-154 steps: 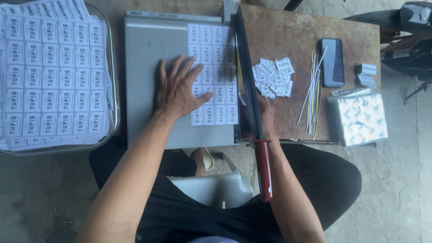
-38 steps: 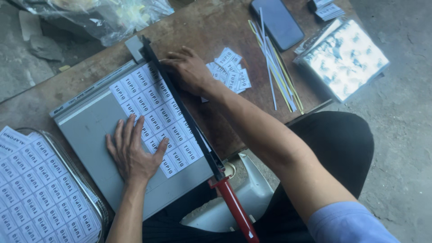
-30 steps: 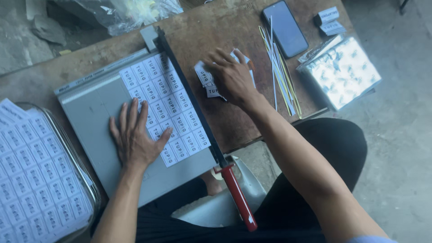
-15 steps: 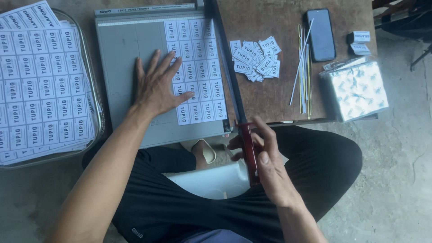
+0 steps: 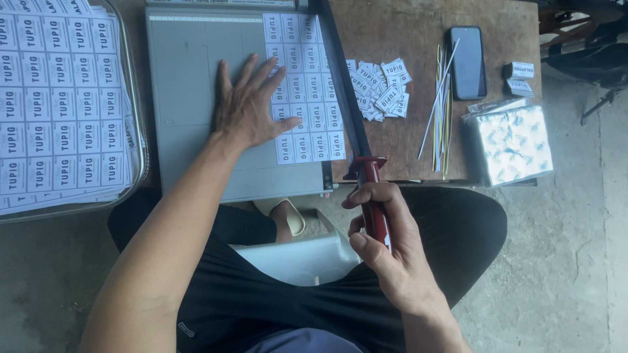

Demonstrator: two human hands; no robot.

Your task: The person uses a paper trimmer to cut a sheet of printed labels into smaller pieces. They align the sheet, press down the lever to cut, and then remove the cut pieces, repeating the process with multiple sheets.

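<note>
We have just one view here, from the head camera, and it looks almost straight down over the person's lap. We sit close: the surface fills the upper half, with the paper cutter near the top edge. Both hands reach up from the bottom, forearms cropped. At the right we catch bare concrete floor.

Black phone, thin sticks and wrapped packet on table

White label sheet beside cut labels
</note>
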